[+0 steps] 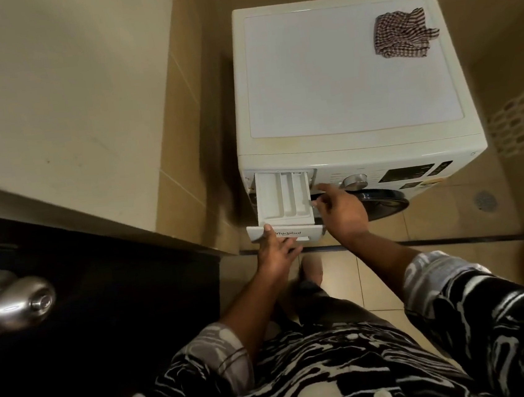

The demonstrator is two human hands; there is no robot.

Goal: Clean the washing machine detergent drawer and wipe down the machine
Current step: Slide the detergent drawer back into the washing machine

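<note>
A white front-loading washing machine (347, 69) stands against a tiled wall. Its detergent drawer (281, 198) is pulled far out at the front left, showing three white compartments. My left hand (276, 251) grips the drawer's front panel from below, thumb on top of the panel. My right hand (341, 207) rests against the drawer's right side, fingers spread, one finger pointing at the slot. A crumpled checked cloth (402, 35) lies on the machine's top at the back right.
A dark door with a metal knob (16, 300) stands open at my left. A cream wall (59, 100) fills the upper left. The control dial (354, 182) and the dark round door (381, 203) are right of the drawer. The floor is beige tile with a drain (484, 200).
</note>
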